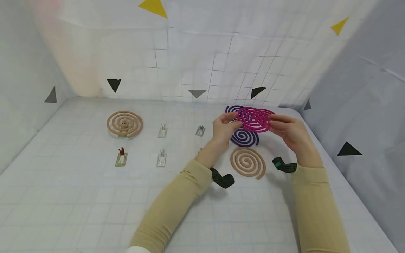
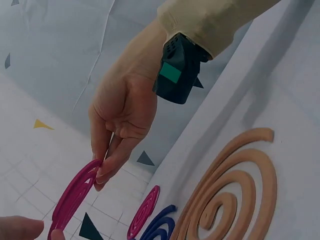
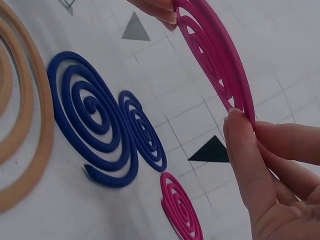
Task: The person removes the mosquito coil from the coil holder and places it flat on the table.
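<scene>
Both hands hold a bright pink mosquito coil (image 3: 232, 55) by opposite edges, raised above the table. My left hand (image 1: 222, 130) pinches its left edge between thumb and fingers; my right hand (image 1: 291, 133) pinches the right edge. The held piece looks layered, like coils nested together. Beneath and behind it lie two dark blue coils (image 3: 131, 160), one nearer and one farther. Another pink coil (image 3: 182, 207) rests on the table past them. Closer to me, between the forearms, lies a tan coil (image 1: 248, 161).
At the left, a tan coil (image 1: 124, 123) sits on a small stand. Small metal stands (image 1: 161, 160) stand in the middle, and one with a reddish upright prong (image 1: 121, 159) is at the left. White sheeting (image 1: 126, 63) with triangle markers rises behind the table.
</scene>
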`<act>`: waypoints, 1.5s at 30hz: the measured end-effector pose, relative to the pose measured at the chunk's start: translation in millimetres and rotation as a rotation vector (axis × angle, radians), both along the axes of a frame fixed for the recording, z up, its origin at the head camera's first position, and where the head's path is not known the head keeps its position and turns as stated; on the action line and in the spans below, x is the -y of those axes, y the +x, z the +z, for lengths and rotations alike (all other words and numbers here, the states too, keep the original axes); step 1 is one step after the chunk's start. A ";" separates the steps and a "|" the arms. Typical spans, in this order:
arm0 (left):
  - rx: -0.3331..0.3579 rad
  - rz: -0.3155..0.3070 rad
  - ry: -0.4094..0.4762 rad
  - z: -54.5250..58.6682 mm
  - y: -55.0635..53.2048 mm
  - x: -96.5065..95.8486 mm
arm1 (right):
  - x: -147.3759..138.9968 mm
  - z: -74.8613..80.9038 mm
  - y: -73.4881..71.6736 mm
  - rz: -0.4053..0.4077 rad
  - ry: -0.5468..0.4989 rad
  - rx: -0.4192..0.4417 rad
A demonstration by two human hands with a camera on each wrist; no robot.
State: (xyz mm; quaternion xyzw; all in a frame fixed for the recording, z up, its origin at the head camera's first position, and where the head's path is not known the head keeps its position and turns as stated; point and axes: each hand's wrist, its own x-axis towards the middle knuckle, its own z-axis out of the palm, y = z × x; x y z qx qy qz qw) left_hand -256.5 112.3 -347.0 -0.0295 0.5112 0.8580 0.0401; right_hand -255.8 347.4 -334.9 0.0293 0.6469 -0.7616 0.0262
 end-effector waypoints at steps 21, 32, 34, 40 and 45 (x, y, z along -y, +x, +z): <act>0.136 0.117 0.273 -13.6 2.0 -60.5 | -42.1 -9.8 3.7 -0.100 -0.058 0.088; 0.125 0.011 0.290 -21.5 -1.3 -62.8 | -54.2 -19.2 3.2 -0.120 -0.069 0.113; 0.121 -0.017 0.296 -20.8 -1.6 -62.5 | -56.1 -20.2 3.5 -0.126 -0.060 0.119; 0.137 -0.092 0.271 -21.6 -1.9 -65.1 | -65.3 -21.1 6.9 -0.115 -0.068 0.108; 0.157 -0.122 0.218 -26.1 -2.1 -70.0 | -71.0 -23.0 10.5 -0.115 -0.072 0.112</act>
